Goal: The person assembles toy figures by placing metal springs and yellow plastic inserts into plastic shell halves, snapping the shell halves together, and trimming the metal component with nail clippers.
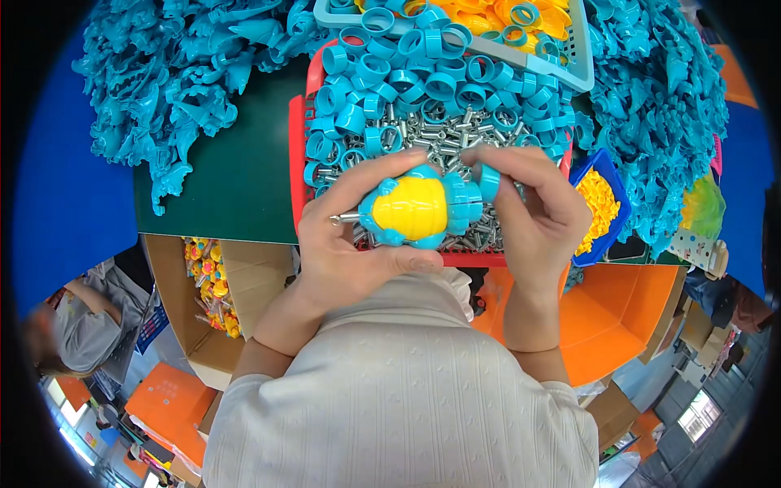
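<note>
My left hand (pixel 346 220) is closed around a blue and yellow plastic toy body (pixel 413 207), its yellow ribbed side facing up. A metal pin (pixel 346 219) sticks out of the toy's left end. At its right end is a slotted blue neck. My right hand (pixel 529 195) pinches a blue plastic ring (pixel 487 182) between thumb and fingers, right beside that neck; whether the ring touches it I cannot tell. Under both hands stands a red basket (pixel 298 163) holding many loose blue rings (pixel 440 85) and small metal pins (pixel 443 134).
Heaps of blue plastic parts (pixel 187 73) lie left and right on the green table (pixel 236 163). A light blue basket (pixel 579 49) with yellow parts sits behind. On the right is a blue tray (pixel 618 213) of small yellow pieces. Below are cardboard boxes (pixel 244 276); a person (pixel 98 317) sits at left.
</note>
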The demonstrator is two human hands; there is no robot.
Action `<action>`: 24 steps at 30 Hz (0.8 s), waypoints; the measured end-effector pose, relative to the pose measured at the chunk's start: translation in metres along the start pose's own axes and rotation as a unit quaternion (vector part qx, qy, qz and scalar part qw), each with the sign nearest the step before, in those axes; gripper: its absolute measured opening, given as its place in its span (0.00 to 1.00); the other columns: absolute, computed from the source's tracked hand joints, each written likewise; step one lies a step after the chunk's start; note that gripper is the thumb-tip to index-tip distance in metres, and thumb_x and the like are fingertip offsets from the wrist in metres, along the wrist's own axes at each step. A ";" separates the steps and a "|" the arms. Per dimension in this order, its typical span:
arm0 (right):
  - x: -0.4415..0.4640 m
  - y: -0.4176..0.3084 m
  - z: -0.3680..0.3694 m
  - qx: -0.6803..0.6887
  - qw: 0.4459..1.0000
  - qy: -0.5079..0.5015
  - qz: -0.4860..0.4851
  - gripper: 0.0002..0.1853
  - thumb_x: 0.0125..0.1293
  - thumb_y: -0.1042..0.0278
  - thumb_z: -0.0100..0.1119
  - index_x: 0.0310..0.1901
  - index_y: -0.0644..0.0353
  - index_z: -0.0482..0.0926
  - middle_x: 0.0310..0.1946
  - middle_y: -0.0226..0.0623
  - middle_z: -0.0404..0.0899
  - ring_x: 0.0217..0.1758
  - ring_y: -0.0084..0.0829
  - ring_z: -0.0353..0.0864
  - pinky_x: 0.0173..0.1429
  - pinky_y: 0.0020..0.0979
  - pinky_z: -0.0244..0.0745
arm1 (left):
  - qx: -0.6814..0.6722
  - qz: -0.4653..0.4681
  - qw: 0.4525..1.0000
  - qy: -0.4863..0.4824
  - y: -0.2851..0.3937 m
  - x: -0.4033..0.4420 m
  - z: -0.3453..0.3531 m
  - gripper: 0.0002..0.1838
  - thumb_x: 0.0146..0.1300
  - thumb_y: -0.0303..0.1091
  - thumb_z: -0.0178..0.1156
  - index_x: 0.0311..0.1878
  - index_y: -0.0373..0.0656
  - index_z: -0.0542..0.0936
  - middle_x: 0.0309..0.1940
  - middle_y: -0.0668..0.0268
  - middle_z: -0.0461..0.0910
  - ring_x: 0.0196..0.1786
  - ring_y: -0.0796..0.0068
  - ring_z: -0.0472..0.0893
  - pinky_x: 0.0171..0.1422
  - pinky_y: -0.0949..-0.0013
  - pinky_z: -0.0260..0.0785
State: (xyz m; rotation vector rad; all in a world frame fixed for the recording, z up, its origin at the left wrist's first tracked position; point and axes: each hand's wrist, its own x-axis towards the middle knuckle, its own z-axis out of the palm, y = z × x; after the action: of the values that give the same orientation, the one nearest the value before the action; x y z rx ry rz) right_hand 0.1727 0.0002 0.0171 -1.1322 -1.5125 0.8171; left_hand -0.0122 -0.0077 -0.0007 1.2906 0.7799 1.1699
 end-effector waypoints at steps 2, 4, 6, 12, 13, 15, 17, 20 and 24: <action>-0.003 -0.004 -0.003 0.042 0.999 -0.005 0.033 0.16 0.51 0.91 0.46 0.41 0.69 0.77 0.37 0.43 0.80 0.41 0.30 0.79 0.47 0.24 0.71 | -0.007 0.008 1.000 0.014 0.000 0.000 -0.001 0.38 0.37 0.31 0.75 0.56 0.36 0.70 0.53 0.59 0.73 0.54 0.69 0.74 0.59 0.67 0.66; -0.002 -0.004 -0.004 -0.022 0.998 -0.059 -0.030 0.18 0.52 0.89 0.45 0.45 0.69 0.76 0.41 0.47 0.79 0.43 0.33 0.79 0.50 0.27 0.71 | -0.005 0.007 1.000 0.014 0.000 0.000 0.000 0.38 0.37 0.31 0.75 0.56 0.36 0.70 0.53 0.59 0.73 0.54 0.69 0.73 0.59 0.67 0.66; -0.004 -0.007 -0.001 0.006 0.998 -0.059 -0.012 0.19 0.53 0.88 0.45 0.47 0.69 0.75 0.42 0.47 0.79 0.45 0.34 0.79 0.51 0.28 0.71 | -0.004 0.003 1.000 0.012 0.000 0.000 -0.001 0.38 0.37 0.32 0.75 0.56 0.36 0.70 0.53 0.59 0.73 0.55 0.70 0.73 0.59 0.67 0.66; -0.010 -0.014 -0.003 0.069 0.993 -0.073 0.059 0.21 0.54 0.85 0.50 0.52 0.68 0.73 0.47 0.45 0.76 0.50 0.34 0.76 0.52 0.29 0.71 | -0.002 -0.009 1.000 0.028 -0.001 -0.001 -0.001 0.39 0.37 0.32 0.75 0.56 0.35 0.70 0.53 0.59 0.72 0.54 0.70 0.73 0.59 0.67 0.66; -0.009 -0.011 -0.007 0.064 0.992 -0.097 0.040 0.20 0.55 0.84 0.49 0.52 0.70 0.73 0.48 0.47 0.76 0.52 0.33 0.75 0.53 0.30 0.70 | -0.006 -0.009 1.000 0.025 0.000 0.000 -0.001 0.39 0.37 0.32 0.75 0.56 0.35 0.70 0.53 0.59 0.72 0.54 0.70 0.73 0.59 0.67 0.66; -0.010 -0.007 -0.010 0.067 0.994 -0.087 0.023 0.21 0.52 0.85 0.53 0.51 0.68 0.74 0.48 0.45 0.76 0.49 0.33 0.76 0.51 0.28 0.71 | -0.012 -0.011 1.000 0.020 0.001 -0.001 0.000 0.39 0.37 0.32 0.75 0.56 0.35 0.70 0.53 0.59 0.72 0.54 0.70 0.73 0.59 0.67 0.66; -0.007 -0.005 -0.010 0.070 0.995 -0.077 0.005 0.23 0.50 0.85 0.57 0.51 0.66 0.75 0.48 0.44 0.76 0.46 0.33 0.77 0.49 0.26 0.72 | -0.015 -0.021 0.999 0.040 0.004 -0.001 -0.001 0.39 0.37 0.31 0.75 0.56 0.35 0.70 0.53 0.58 0.72 0.54 0.70 0.73 0.59 0.67 0.66; -0.003 -0.007 -0.009 -0.120 0.986 -0.053 -0.100 0.23 0.46 0.85 0.61 0.48 0.66 0.76 0.45 0.43 0.77 0.43 0.34 0.77 0.45 0.27 0.72 | -0.029 -0.030 0.999 0.035 0.005 -0.002 0.000 0.38 0.37 0.30 0.75 0.56 0.34 0.70 0.53 0.58 0.72 0.54 0.70 0.73 0.59 0.67 0.66; -0.008 -0.007 -0.010 -0.101 0.986 -0.069 -0.109 0.23 0.43 0.88 0.60 0.46 0.68 0.76 0.42 0.44 0.78 0.45 0.35 0.77 0.47 0.28 0.72 | -0.038 -0.065 0.996 0.051 0.008 -0.002 0.002 0.38 0.37 0.30 0.75 0.55 0.34 0.70 0.53 0.58 0.72 0.54 0.70 0.73 0.59 0.67 0.66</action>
State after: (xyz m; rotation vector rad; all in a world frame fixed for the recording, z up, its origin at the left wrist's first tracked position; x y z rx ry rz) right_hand 0.1806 -0.0105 0.0229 -1.0481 -1.8326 0.6127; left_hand -0.0122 -0.0110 0.0068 1.1068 0.8736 1.1563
